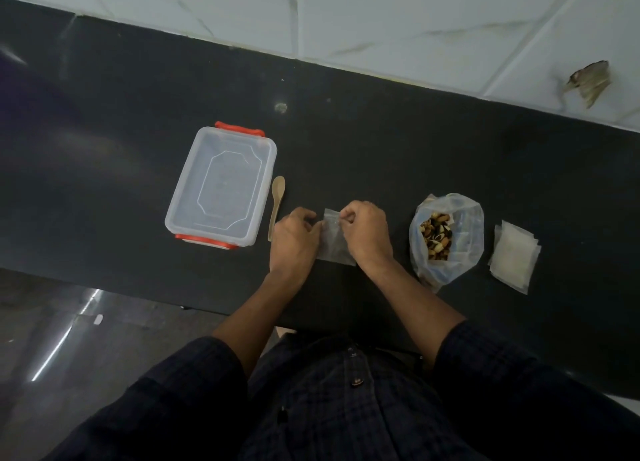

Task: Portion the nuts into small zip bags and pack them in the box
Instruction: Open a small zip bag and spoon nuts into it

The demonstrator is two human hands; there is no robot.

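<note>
Your left hand point(294, 235): fingers curled, pinching the left edge of a small zip bag point(334, 244) on the black counter point(450, 141).
Your right hand point(367, 233): pinching the same bag's top edge.
Nuts point(437, 235): in an open plastic bag to your right.
Spare bags point(514, 261): stacked further right.
Box point(221, 185): clear, red clips, to your left.
Wooden spoon point(276, 204): beside the box.

Dark navy checked shirt point(346, 408), small dark buttons down front placket; sleeves point(485, 363) rolled above elbows, forearms bare down to each grip.
</note>
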